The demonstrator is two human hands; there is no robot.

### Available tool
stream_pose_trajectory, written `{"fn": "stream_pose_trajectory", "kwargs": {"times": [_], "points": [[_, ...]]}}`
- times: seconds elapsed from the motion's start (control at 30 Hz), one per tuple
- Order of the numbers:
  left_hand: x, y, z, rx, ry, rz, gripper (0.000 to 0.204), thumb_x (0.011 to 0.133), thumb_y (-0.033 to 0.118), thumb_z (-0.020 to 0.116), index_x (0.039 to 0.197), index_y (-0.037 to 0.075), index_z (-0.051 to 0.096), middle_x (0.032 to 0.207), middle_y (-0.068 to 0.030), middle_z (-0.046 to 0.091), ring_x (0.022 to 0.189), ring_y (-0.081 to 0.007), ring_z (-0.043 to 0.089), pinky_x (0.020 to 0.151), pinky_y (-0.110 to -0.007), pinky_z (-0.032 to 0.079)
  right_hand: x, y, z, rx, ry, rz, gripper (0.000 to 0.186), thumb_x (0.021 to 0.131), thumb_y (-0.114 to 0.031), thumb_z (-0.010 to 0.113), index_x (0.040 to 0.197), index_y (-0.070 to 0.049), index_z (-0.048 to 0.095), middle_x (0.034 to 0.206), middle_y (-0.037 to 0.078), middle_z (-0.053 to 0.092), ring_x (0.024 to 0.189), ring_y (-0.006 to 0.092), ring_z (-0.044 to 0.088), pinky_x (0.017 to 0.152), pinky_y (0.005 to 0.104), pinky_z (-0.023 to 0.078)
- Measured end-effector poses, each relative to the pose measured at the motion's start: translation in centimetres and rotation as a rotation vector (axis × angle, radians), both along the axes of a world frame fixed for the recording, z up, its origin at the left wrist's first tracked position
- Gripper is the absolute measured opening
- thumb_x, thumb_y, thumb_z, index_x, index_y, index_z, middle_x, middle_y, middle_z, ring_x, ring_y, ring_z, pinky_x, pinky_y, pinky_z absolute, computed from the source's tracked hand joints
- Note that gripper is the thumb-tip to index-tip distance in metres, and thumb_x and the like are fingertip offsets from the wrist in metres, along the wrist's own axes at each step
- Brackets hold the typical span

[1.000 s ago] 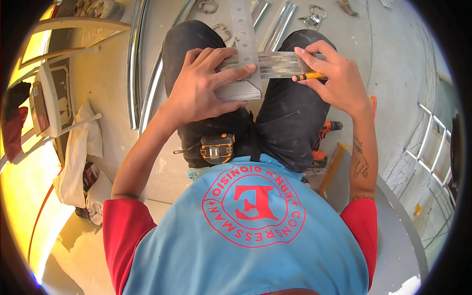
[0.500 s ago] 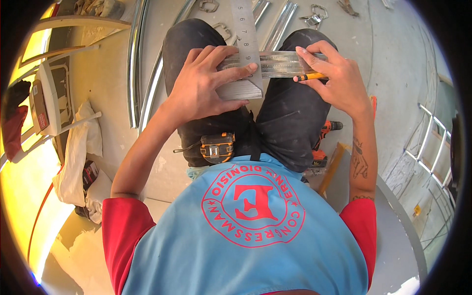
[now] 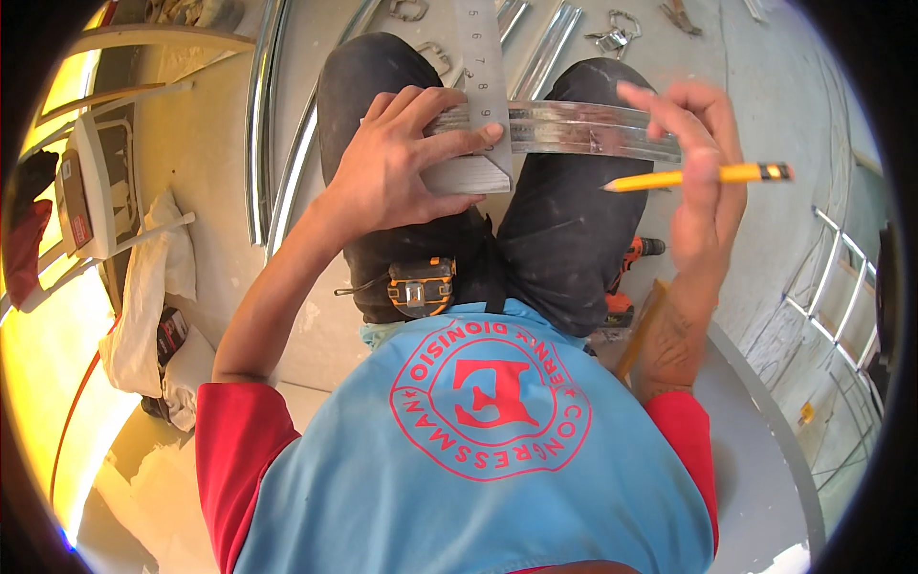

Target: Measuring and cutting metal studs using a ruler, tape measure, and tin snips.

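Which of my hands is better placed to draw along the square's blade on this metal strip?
Probably your right hand: it holds the pencil with its point toward the square. Your left hand is occupied, holding the square across the metal strip.

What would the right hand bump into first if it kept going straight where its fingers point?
Probably the black-trousered right knee, just up and left of the right hand's outstretched fingers. Depth is unclear from this one view, so the right hand might pass above it.
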State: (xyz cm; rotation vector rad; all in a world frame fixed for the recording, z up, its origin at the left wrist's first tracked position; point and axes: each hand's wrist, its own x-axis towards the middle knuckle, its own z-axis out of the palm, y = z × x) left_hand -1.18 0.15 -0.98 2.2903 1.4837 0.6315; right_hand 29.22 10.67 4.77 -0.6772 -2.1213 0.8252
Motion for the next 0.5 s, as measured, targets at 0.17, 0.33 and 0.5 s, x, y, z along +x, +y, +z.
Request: {"fn": "stream_pose_trajectory", "kwargs": {"times": [0.17, 0.33, 0.5], "points": [[-0.1, -0.2, 0.1, -0.015, 0.008, 0.010, 0.072, 0.062, 0.027, 0.097, 0.132, 0.025, 0.078, 0.137, -0.0116, 0.063, 0.115, -0.0324, 0.063, 0.103, -0.045, 0.049, -3.5, -5.0, -4.8, -0.424, 0.344, -0.122, 0.023, 0.106, -0.011, 0.068, 0.119, 0.006, 0.075, 0.099, 0.011, 0.077, 0.074, 0.0140, 0.071, 0.066, 0.0249, 0.056], [-0.2, -0.4, -0.1, 0.015, 0.007, 0.018, 0.073, 0.061, 0.028, 0.097, 0.132, 0.025, 0.078, 0.137, -0.0126, 0.063, 0.115, -0.0335, 0.063, 0.103, -0.045, 0.049, -6.8, -6.5, -7.1, -0.122, 0.207, -0.341, 0.021, 0.096, 0.000, 0.075, 0.117, 0.005, 0.076, 0.096, 0.014, 0.079, 0.079, 0.0184, 0.076, 0.071, 0.0289, 0.061], [-0.2, -0.4, -0.2, 0.021, 0.007, 0.006, 0.074, 0.062, 0.029, 0.098, 0.133, 0.026, 0.078, 0.137, -0.0128, 0.063, 0.117, -0.0339, 0.062, 0.103, -0.046, 0.049, -7.4, -6.8, -7.7, -0.018, 0.127, -0.340, 0.024, 0.088, 0.007, 0.075, 0.112, 0.003, 0.078, 0.095, 0.016, 0.079, 0.079, 0.0227, 0.078, 0.071, 0.0306, 0.063]]}}
